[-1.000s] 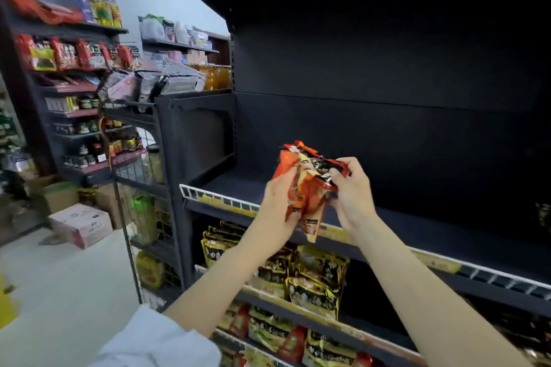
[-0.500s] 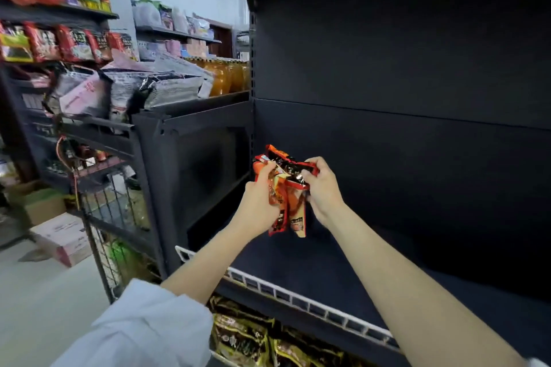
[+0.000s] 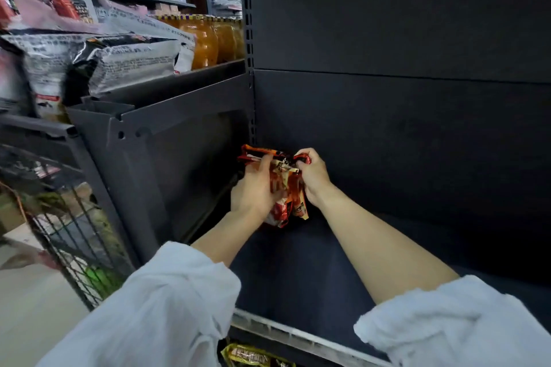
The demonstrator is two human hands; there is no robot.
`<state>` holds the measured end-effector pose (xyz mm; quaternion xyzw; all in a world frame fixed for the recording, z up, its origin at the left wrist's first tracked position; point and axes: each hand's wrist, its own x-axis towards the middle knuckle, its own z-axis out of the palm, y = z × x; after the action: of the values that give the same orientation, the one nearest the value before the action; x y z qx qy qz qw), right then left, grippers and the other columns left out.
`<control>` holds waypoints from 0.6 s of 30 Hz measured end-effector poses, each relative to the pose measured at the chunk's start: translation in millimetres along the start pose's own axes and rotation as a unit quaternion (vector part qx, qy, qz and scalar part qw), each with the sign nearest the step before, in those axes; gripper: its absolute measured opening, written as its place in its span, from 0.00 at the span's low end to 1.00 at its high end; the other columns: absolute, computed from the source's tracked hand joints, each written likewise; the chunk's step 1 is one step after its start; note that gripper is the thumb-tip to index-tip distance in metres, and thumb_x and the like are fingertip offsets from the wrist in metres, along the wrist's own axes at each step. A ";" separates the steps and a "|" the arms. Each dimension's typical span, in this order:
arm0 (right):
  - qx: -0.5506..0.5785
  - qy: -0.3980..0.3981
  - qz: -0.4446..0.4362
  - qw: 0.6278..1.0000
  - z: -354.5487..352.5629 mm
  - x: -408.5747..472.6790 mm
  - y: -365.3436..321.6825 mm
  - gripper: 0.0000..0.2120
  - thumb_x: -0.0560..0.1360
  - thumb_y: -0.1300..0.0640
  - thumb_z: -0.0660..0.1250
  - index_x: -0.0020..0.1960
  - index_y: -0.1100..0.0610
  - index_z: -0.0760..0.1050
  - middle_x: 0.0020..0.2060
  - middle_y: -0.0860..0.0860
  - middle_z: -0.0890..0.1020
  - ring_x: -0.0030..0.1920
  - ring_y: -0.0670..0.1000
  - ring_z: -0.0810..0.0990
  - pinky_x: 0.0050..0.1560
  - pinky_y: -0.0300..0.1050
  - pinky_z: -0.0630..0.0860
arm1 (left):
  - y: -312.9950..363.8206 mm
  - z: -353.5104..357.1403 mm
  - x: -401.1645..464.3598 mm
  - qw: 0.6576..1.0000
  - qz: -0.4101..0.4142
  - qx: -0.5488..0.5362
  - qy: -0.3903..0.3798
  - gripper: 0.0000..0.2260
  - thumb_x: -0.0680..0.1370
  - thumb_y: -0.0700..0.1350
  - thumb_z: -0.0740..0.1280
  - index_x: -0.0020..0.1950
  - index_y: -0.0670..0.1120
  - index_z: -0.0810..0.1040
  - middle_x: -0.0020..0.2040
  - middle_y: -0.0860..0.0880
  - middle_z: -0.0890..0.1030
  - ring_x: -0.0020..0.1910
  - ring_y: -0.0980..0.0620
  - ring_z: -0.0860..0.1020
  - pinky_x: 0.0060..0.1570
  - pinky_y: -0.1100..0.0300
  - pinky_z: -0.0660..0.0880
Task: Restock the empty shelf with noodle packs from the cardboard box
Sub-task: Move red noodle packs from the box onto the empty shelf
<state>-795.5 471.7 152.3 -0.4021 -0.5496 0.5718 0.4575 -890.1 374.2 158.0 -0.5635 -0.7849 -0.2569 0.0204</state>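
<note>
While both hands, left hand (image 3: 253, 191) & right hand (image 3: 313, 176), grip crinkly orange noodle packs (image 3: 286, 188), matte dark shelf (image 3: 298, 271) lies beneath.

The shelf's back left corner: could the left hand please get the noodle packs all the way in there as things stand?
Probably yes. The left hand and right hand already hold the noodle packs close to that corner, and the shelf around them is bare.

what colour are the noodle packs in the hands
Mainly red-orange with black and cream print, the noodle packs seen in the head view.
</note>
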 end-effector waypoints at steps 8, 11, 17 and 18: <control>-0.202 0.053 -0.114 0.971 -1.6 -1.5 -1.6 0.18 0.79 0.59 0.61 0.68 0.50 0.67 0.60 0.55 0.72 0.57 0.50 0.70 0.59 0.40 0.66 | 1.4 24.6 0.8 0.998 -0.021 0.027 0.045 0.29 0.76 0.58 0.64 0.73 0.53 0.57 0.64 0.42 0.69 0.60 0.41 0.74 0.46 0.48 0.76; -0.249 0.083 -0.117 0.958 -0.8 -8.9 5.7 0.20 0.80 0.52 0.60 0.71 0.49 0.63 0.62 0.58 0.64 0.62 0.54 0.65 0.62 0.42 0.63 | 4.1 27.5 6.4 0.998 -0.036 0.018 0.039 0.30 0.75 0.58 0.65 0.73 0.52 0.57 0.65 0.42 0.69 0.61 0.41 0.72 0.47 0.48 0.75; -0.275 0.009 -0.078 0.958 -12.5 -13.7 8.2 0.24 0.80 0.48 0.57 0.75 0.45 0.56 0.69 0.58 0.65 0.68 0.56 0.66 0.60 0.40 0.61 | 0.7 26.6 6.8 1.000 -0.022 -0.002 0.019 0.34 0.73 0.58 0.68 0.74 0.54 0.56 0.65 0.43 0.67 0.63 0.43 0.71 0.47 0.48 0.75; -0.282 0.004 -0.076 0.956 -14.4 -14.5 6.4 0.25 0.81 0.48 0.57 0.75 0.45 0.56 0.70 0.58 0.65 0.69 0.56 0.66 0.62 0.41 0.61 | -2.1 25.0 4.8 1.000 -0.011 -0.012 0.015 0.34 0.73 0.58 0.68 0.74 0.54 0.56 0.65 0.44 0.68 0.63 0.44 0.71 0.47 0.48 0.75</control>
<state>-778.4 461.6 144.3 -0.4739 -0.7155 0.3556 0.3703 -887.3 388.6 137.1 -0.5513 -0.7874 -0.2750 0.0222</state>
